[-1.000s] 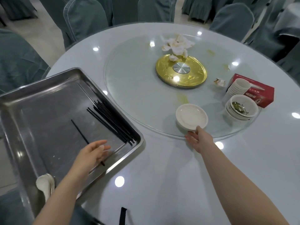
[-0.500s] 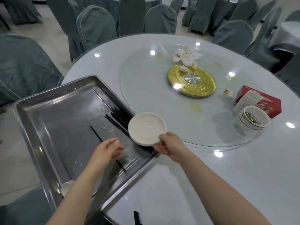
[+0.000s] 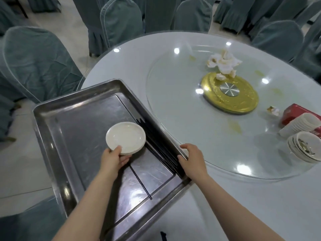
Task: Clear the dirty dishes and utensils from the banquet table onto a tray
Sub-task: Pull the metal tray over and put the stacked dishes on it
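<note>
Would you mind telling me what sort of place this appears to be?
Most likely a restaurant banquet hall: a big round table with a glass turntable, rows of cloth-covered chairs around it and behind, and a steel bussing tray for used dishes.

A plain cream-white round ceramic plate [image 3: 125, 137] shows against the scratched, dull silver-grey of the rectangular steel tray [image 3: 52, 122], whose right edge carries a bundle of matt black chopsticks [image 3: 159, 152], with one more black chopstick [image 3: 140, 182] apart on the grey floor of the tray. The round glossy worktop [image 3: 243, 197] is pale blue-white, its clear glass turntable [image 3: 173, 94] marked with yellowish smears and centred on a shiny gold disc [image 3: 243, 103] with a silver hub, beside crumpled white napkins [image 3: 224, 62]. Toward the worktop's right edge are a red cardboard box [image 3: 293, 113], stacked white cups [image 3: 300, 125] and white bowls [image 3: 305, 146] flecked with green-brown scraps, while the chairs [image 3: 38, 61] wear plain grey-green covers with pale piping.
</note>
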